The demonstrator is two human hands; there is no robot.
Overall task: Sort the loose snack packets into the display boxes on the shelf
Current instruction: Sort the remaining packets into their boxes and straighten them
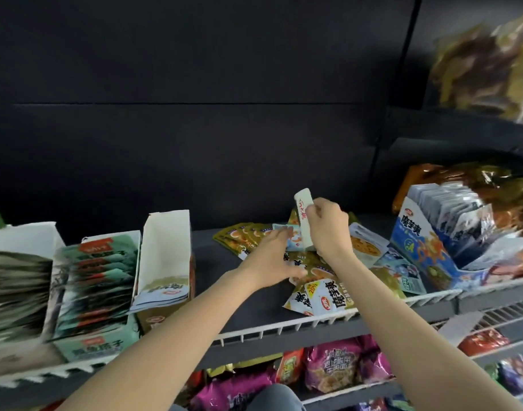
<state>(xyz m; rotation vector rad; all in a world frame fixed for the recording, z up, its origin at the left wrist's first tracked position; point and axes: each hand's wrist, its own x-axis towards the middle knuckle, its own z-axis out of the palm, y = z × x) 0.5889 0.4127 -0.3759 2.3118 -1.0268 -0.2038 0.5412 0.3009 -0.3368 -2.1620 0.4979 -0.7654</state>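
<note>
A heap of loose olive-and-white snack packets [316, 287] lies in the middle of the dark shelf [254, 310]. My right hand [328, 226] grips a pale white packet [304, 212] upright above the heap. My left hand [272, 259] reaches flat over the packets with fingers stretched, touching them. A nearly empty olive display box [165, 262] stands left of the heap. A teal display box [97, 289] full of packets is further left. A blue display box [429, 247] with grey-blue packets stands on the right.
A white wire rail [284, 326] runs along the shelf's front edge. Another filled box [14, 292] is at the far left. Orange-gold bags [476, 179] pile behind the blue box. Purple snack bags [334, 369] fill the shelf below. Black panelling backs the shelf.
</note>
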